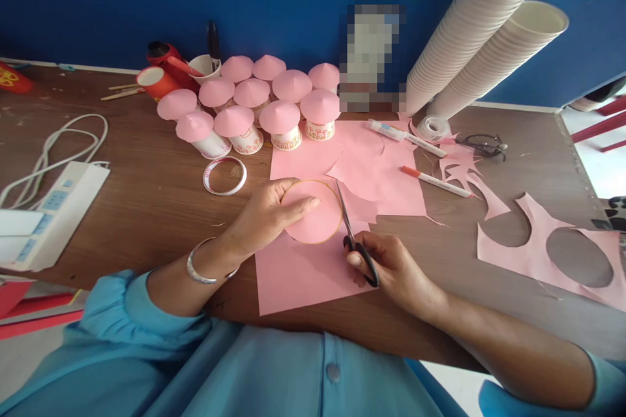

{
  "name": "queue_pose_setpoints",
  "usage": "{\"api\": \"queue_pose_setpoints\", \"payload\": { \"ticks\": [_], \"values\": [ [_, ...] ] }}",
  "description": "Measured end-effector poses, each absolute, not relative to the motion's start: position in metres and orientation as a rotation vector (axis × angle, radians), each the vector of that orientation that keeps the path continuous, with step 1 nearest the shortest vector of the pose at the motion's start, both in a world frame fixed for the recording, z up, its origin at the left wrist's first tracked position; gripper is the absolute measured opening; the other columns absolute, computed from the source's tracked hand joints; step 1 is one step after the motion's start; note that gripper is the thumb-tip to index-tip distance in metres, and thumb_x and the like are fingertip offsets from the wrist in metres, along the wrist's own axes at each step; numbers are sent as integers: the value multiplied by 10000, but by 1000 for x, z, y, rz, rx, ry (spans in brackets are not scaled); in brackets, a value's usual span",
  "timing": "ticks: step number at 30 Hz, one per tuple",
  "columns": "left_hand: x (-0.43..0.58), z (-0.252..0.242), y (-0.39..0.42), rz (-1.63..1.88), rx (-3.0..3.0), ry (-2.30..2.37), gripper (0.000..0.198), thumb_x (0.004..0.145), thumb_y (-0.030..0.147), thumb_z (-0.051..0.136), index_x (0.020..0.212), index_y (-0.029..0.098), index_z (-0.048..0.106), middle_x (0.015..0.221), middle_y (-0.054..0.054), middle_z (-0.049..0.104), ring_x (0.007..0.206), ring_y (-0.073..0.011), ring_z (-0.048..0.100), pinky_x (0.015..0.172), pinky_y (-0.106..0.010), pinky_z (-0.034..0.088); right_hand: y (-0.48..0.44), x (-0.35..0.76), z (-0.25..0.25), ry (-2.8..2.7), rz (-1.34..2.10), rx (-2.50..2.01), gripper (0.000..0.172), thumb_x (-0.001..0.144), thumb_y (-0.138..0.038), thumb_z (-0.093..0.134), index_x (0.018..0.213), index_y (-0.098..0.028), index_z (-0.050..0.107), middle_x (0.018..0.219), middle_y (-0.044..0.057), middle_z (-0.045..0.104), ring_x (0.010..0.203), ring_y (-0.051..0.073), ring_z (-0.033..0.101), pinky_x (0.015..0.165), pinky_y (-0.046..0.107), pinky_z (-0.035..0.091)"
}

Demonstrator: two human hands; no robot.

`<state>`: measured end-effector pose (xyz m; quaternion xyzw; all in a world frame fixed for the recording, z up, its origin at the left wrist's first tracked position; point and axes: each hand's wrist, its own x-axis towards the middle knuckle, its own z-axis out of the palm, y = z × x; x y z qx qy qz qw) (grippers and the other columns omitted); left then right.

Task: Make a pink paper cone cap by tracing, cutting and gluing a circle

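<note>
Between the thumb and fingers of my left hand point(267, 212) is a round pink paper disc point(315, 218) with a thin yellowish line round its edge. My right hand point(391, 267) is closed on the black handles of a pair of scissors point(359, 251). Their blades point away from me, along the disc's right edge. Whether the blades touch the paper I cannot tell. Beneath both hands lies a pink paper sheet point(303, 280), with more pink sheets point(405, 192) spread behind it.
Several small paper cups with pink cone tops point(278, 117) stand at the back. A tape roll point(225, 176), a power strip point(63, 208), markers point(435, 181), a glue tube point(386, 130), pink offcuts point(533, 234), eyeglasses point(482, 143) and tall cup stacks point(484, 19) surround the work.
</note>
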<state>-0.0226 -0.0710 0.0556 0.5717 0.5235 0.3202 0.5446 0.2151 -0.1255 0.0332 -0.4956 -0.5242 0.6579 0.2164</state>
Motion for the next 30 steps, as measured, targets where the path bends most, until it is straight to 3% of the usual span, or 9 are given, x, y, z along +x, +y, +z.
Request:
{"api": "queue_pose_setpoints", "payload": {
  "ticks": [30],
  "values": [
    [-26, 58, -68, 695, 1332, 1242, 376, 870, 514, 743, 930, 144, 753, 877, -57, 735, 811, -200, 646, 686, -294, 525, -124, 215, 35, -1470, 1795, -1336, 548, 832, -677, 757, 639, -202, 563, 539, -22, 600, 481, 106, 542, 493, 222, 442]
  ]
}}
